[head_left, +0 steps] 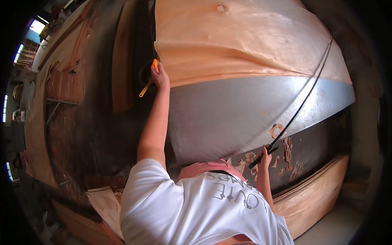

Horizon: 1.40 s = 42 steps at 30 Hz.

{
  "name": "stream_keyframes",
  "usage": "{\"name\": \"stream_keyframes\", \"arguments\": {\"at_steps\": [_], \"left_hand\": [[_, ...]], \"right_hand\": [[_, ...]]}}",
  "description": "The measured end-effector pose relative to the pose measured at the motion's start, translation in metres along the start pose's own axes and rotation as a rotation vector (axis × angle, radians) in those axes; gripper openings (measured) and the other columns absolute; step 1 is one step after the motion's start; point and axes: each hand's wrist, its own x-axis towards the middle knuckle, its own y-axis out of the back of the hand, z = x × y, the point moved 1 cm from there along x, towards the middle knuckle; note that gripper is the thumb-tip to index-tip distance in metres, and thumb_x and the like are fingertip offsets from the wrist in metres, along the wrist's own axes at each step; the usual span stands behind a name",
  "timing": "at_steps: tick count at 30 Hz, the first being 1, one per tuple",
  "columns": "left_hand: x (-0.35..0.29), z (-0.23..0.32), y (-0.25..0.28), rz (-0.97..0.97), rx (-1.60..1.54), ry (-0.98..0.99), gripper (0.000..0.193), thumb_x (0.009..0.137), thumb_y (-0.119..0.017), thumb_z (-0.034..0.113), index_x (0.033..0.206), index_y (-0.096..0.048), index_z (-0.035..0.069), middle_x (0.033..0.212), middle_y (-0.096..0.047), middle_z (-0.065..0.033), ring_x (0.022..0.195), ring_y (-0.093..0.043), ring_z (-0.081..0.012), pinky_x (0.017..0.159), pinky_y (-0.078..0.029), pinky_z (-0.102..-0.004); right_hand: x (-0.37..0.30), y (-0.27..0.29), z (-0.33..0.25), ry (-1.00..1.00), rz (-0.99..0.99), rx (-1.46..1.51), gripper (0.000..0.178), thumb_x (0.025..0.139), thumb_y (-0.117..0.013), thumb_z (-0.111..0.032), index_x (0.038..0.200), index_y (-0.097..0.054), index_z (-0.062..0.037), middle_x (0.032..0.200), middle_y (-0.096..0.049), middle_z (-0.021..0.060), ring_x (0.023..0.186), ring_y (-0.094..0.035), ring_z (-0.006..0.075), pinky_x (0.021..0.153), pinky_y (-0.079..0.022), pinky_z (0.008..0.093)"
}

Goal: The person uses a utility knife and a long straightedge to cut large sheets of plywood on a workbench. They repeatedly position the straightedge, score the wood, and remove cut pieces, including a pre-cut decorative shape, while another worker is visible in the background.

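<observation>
My left hand [160,77] is closed around a tool with an orange end and a yellow handle [144,90]; its kind is not clear. It is at the left edge of a pale wood veneer sheet [245,38], which lies over a grey metal tabletop [228,114] and has a raised wrinkle near its near edge. My right hand [265,158], by the table's near edge, grips a long thin black rod [303,101] by its dark handle. The rod slants away to the far right, and its tip reaches over the veneer.
Torn veneer scraps [288,153] lie on the dark floor beyond my right hand, and a ring-shaped scrap [277,130] lies on the metal. A stack of wood sheets [312,196] is at the lower right. On the left are a long board [122,61] and more sheets [38,139].
</observation>
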Motion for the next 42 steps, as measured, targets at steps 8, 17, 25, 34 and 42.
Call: {"name": "stream_keyframes", "arguments": {"at_steps": [8,17,25,34,42], "left_hand": [[0.067,-0.082,-0.003,-0.143,0.042,0.317,0.064,0.076,-0.061,0.029,0.126,-0.034,0.0,0.119,-0.046,-0.0125,0.109,-0.043,-0.0201,0.09,-0.033,-0.029],[0.059,-0.063,0.036,-0.575,-0.226,0.696,0.044,0.076,-0.065,0.028,0.108,-0.052,0.001,0.101,-0.056,-0.0055,0.091,-0.054,-0.0144,0.076,-0.045,-0.0284],[0.049,-0.066,0.057,-0.542,-0.274,0.729,0.037,0.08,-0.06,0.024,0.108,-0.052,0.001,0.103,-0.056,-0.0056,0.092,-0.055,-0.0156,0.077,-0.046,-0.0288],[-0.06,-0.074,0.102,-0.792,-0.133,0.922,0.026,0.081,-0.059,0.022,0.098,-0.057,0.003,0.093,-0.06,-0.0043,0.084,-0.057,-0.0143,0.076,-0.046,-0.0299],[-0.25,-0.074,0.152,-1.407,0.436,1.153,0.031,0.083,-0.055,0.031,0.093,-0.059,0.001,0.08,-0.063,-0.0085,0.062,-0.061,-0.0136,0.049,-0.048,-0.0238]], "right_hand": [[-0.024,0.051,0.001,-0.005,0.069,-0.101,0.013,0.08,-0.057,-0.011,0.091,-0.055,-0.0035,0.055,-0.041,-0.001,0.043,-0.039,0.0089,0.041,-0.034,0.0223],[-0.018,0.013,0.005,-0.02,-0.036,-0.077,0.021,0.081,-0.057,-0.014,0.096,-0.053,-0.0011,0.057,-0.042,-0.0005,0.048,-0.041,0.0096,0.045,-0.035,0.0216],[0.084,-0.015,0.008,0.102,0.125,-0.203,0.023,0.08,-0.059,-0.017,0.099,-0.05,-0.0082,0.057,-0.043,-0.0004,0.045,-0.043,0.0092,0.041,-0.034,0.023],[0.063,0.109,0.035,0.039,0.457,-0.625,0.019,0.076,-0.058,-0.009,0.094,-0.053,-0.0038,0.059,-0.049,0.0022,0.043,-0.044,0.0089,0.037,-0.035,0.0233],[-0.027,0.022,-0.023,-0.019,0.113,-0.15,0.027,0.082,-0.057,-0.02,0.104,-0.053,-0.0044,0.059,-0.044,0.0,0.047,-0.041,0.009,0.043,-0.033,0.0223]]}}
